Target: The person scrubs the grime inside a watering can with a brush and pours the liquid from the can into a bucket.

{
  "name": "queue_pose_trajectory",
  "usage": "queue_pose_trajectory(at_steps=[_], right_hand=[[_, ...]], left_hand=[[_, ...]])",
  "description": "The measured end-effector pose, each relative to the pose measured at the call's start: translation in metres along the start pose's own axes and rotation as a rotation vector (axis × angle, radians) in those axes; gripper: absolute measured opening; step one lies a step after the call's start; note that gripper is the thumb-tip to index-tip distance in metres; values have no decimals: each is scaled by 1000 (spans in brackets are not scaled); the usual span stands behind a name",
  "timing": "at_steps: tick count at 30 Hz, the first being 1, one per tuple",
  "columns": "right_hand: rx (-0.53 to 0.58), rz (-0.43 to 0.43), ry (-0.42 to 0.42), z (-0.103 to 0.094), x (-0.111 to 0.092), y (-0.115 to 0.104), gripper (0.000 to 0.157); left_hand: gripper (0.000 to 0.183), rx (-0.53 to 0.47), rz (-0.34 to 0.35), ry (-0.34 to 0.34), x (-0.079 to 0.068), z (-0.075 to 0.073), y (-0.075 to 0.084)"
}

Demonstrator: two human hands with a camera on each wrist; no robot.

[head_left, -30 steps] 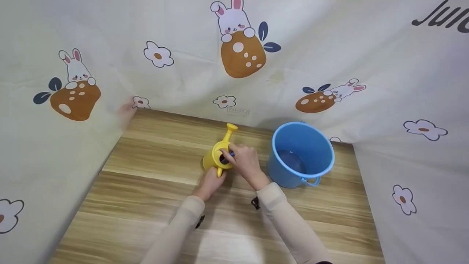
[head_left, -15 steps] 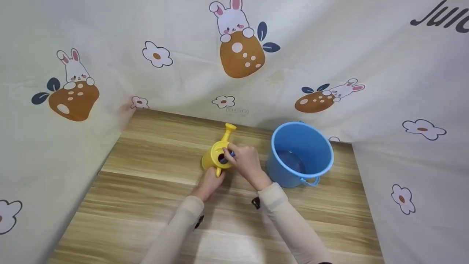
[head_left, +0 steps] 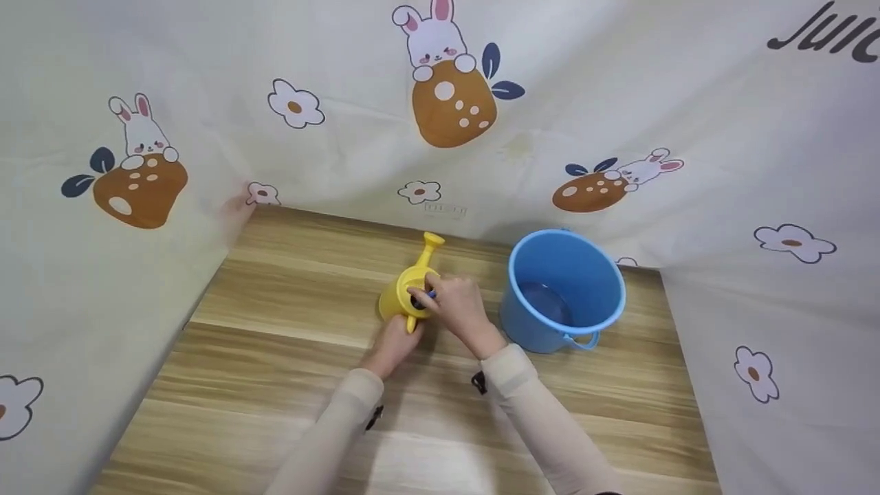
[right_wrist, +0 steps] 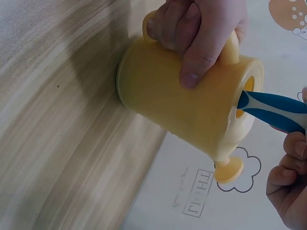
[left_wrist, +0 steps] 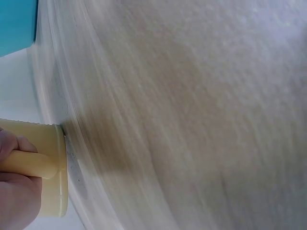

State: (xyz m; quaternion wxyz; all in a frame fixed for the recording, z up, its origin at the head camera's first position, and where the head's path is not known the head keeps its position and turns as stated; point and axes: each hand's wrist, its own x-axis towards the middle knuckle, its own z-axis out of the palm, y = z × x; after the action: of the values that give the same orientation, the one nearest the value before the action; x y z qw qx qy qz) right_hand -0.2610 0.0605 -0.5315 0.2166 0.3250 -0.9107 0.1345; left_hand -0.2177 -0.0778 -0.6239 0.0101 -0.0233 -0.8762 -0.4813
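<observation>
A yellow watering can (head_left: 390, 300) stands on the wood-grain surface, its spout pointing toward the back wall. My left hand (head_left: 394, 344) grips the can's handle (left_wrist: 29, 164), the thumb lying along its side in the right wrist view. My right hand (head_left: 459, 302) holds a slim tool by its blue-and-white handle (right_wrist: 278, 109). That handle slants into the round opening in the can's top; the tool's far end is hidden inside. In the right wrist view, the right hand's curled fingers (right_wrist: 288, 184) show at the right edge.
To the right of the can stands a light-blue bucket (head_left: 519, 302), with a carrying handle (head_left: 584, 339) hanging at its front. A pale cloth (head_left: 344, 151) printed with rabbits and flowers walls in the surface at the back and both sides.
My right hand shifts slightly back and forth at the can's opening, and the tool's tilt changes with it. My left hand and the can stay in place.
</observation>
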Motion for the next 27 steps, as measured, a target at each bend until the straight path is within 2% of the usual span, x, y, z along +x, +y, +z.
queue_pose_trajectory(at_steps=[6,9,13,19,23,27], right_hand=[[82,31,-111,-3,-2,3,50],[151,28,-128,-4,-4,6,50],[225,-2,-97,-5,-8,11,47],[171,-57,23,-5,-10,19,41],[168,-90,22,-6,-11,21,36],[163,-87,-19,-8,-10,20,29]], left_hand=[[19,38,10,18,0,0,0],[17,60,18,27,0,1,0],[26,47,1,32,0,1,-1],[34,6,-8,29,-1,0,-1],[34,8,-16,27,-1,0,-1],[31,13,-32,19,0,0,0]])
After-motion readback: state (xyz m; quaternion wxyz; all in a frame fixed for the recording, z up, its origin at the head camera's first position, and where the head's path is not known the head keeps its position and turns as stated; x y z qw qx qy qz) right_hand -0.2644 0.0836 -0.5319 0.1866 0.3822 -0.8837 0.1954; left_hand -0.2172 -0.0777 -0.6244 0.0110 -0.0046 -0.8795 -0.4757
